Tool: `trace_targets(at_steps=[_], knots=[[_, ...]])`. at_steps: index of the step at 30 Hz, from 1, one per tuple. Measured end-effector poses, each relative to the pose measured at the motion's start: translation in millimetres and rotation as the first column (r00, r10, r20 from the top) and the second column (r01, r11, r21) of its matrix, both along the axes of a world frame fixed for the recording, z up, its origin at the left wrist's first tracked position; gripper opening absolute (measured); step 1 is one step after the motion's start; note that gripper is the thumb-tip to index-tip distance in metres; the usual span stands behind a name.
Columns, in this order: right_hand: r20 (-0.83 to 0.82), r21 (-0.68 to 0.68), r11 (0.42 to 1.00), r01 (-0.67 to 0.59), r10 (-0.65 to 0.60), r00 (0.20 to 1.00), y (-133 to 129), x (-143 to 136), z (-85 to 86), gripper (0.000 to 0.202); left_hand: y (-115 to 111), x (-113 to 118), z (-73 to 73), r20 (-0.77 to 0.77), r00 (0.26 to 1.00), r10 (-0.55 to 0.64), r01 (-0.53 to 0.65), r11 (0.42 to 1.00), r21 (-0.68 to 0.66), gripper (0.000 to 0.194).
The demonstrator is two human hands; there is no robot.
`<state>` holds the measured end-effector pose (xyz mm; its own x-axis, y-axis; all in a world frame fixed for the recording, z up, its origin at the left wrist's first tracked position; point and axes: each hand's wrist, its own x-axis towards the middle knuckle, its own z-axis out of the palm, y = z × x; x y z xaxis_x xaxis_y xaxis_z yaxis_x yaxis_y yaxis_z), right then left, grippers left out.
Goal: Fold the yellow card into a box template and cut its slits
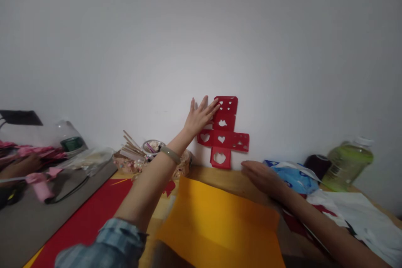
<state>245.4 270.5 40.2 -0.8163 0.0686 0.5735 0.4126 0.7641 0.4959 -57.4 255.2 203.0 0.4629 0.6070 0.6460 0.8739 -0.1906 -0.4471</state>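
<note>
Red paper cut-out (223, 134), cross-shaped with heart and lip holes, already stands against the wall. Your left hand (200, 115) presses its top panel, fingers spread; your right hand (259, 174) rests open on the table (232, 180) below the cut-out, its lower panels unpressed.

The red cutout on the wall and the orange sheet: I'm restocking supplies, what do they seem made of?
The red cutout looks like thin matte paper or card, with clean heart-shaped holes. The orange sheet looks like matte craft paper, faintly creased.
</note>
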Motion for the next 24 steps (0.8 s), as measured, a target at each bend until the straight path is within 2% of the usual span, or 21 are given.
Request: trace_targets(at_steps=[7, 24], knots=[[0.034, 0.045, 0.998, -0.050, 0.049, 0.998, -0.7, -16.2, 2.1, 0.026, -0.6, -0.9, 1.2, -0.005, 1.000, 0.005, -0.005, 1.000, -0.007, 0.067], [-0.036, 0.054, 0.995, 0.088, -0.086, 0.996, 17.3, -54.4, 33.5, 0.035, -1.1, 0.0, 1.8, -0.001, 1.000, -0.001, 0.001, 1.000, -0.015, 0.071]])
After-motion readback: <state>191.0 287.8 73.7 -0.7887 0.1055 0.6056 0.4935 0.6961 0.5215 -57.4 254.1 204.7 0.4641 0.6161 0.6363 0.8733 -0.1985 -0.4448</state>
